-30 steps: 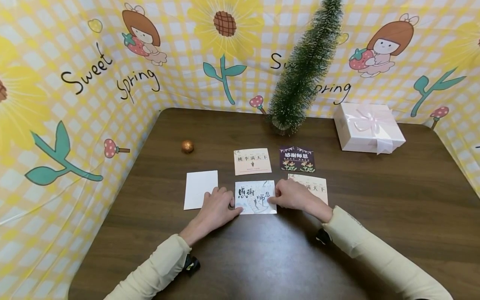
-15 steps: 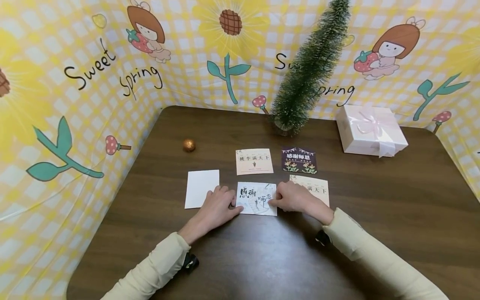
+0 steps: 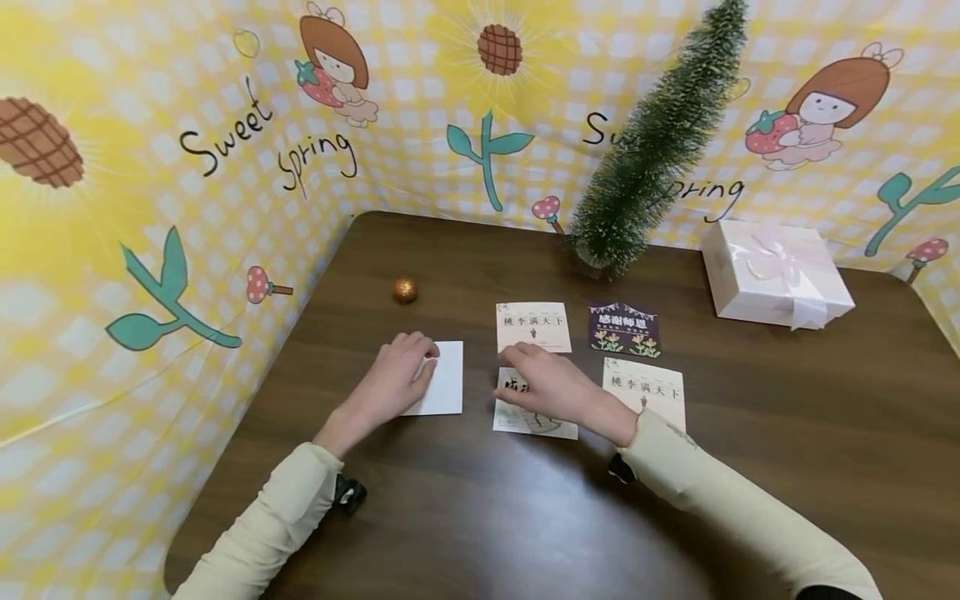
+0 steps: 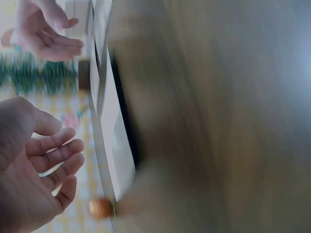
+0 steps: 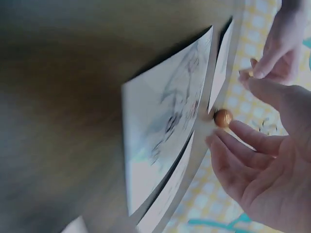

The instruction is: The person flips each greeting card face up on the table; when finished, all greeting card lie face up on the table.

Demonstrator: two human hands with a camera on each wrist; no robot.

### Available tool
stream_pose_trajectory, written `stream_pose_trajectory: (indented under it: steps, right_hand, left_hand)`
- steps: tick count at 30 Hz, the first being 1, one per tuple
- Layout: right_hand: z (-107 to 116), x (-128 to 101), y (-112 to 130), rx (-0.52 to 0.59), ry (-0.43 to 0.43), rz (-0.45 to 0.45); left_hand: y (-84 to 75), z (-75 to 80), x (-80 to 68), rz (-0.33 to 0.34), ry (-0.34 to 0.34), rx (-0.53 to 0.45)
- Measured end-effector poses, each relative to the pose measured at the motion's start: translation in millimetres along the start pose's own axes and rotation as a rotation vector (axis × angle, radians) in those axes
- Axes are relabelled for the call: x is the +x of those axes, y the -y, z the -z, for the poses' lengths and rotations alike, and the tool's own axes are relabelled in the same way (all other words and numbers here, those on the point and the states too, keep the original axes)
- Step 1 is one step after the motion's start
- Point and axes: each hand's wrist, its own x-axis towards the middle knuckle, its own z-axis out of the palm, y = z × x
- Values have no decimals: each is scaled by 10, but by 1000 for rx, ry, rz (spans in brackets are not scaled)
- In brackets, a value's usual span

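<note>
My left hand (image 3: 393, 375) hovers over the left part of a blank white card (image 3: 447, 383), fingers loosely bent. In the left wrist view nothing lies between those fingers (image 4: 60, 158). To the right, my right hand (image 3: 558, 382) is above a pale card with black brush lettering (image 3: 528, 423), covering much of its print. Its fingers are relaxed and empty in the right wrist view, with the lettered card (image 5: 167, 116) flat on the table beside them. A cream card (image 3: 532, 323) lies just behind, and a second cream card (image 3: 651, 390) lies by the right wrist.
A purple card (image 3: 624, 331) lies behind the right cream card. At the back left of the brown table (image 3: 480, 508) sits a copper-coloured foil ball (image 3: 405, 290). A small green tree (image 3: 648, 158) and a white gift box with a ribbon (image 3: 772, 275) stand along the rear edge.
Both hands have come off the edges of the lettered card. The left moved left over the blank card; the right moved left above the lettered one. The head view has shifted slightly.
</note>
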Motion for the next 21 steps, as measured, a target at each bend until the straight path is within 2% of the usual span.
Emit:
stream_pose_trajectory:
  steps: [4,8,12,15,21]
  right_hand:
    - [-99,189,115,-69,24,120]
    - [-186,356,225,-133,65,201]
    - [-223,475,313,-176,81,238]
    - [-237,493,334,-200,91,233]
    - [-256,521,364,-241,126,230]
  left_hand:
    - [233,62,-60,19,6,93]
    - [370,113,-131,38,36,159]
    - [432,177,-169,38,63,185]
    - [432,186,-173,22,94,201]
    - [431,182,-186,28,192,222]
